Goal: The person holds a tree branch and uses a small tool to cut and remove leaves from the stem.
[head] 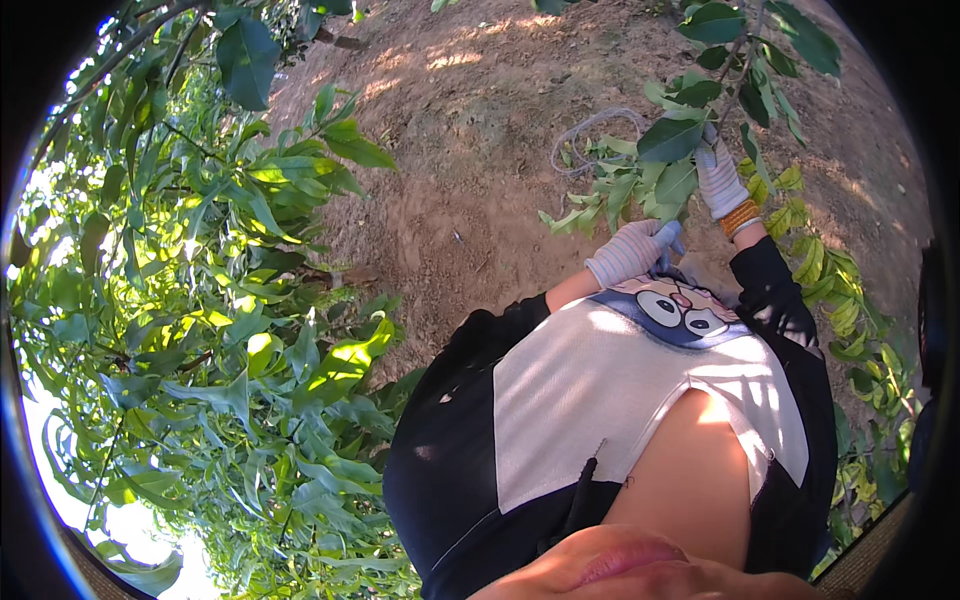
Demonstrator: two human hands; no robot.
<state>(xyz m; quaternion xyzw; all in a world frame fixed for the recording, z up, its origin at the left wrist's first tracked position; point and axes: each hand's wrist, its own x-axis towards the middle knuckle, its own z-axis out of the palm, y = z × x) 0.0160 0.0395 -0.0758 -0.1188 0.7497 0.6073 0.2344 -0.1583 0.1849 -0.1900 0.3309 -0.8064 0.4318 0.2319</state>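
Note:
Both my hands wear striped knit gloves. My right hand [721, 178] is raised among the leaves of a leafy branch [739, 64], its fingers closed around the stem and partly hidden by a broad leaf. Lower and to the left, my left hand [636, 249] is held close to the front of my shirt, with thumb and fingers bent together. Whether anything is between those fingers I cannot tell. Just above the left hand hang green leaves [628, 186]. Beside them is a loose coil of thin, pale twine or wire [574, 139].
Dense green foliage [247, 360] fills the left side. Bare brown soil [450, 202] stretches ahead, dappled with sunlight. Yellowish-green leaves [832, 285] run down the right, near my right arm. A thin cable with a dark sleeve [583, 491] lies against my shirt.

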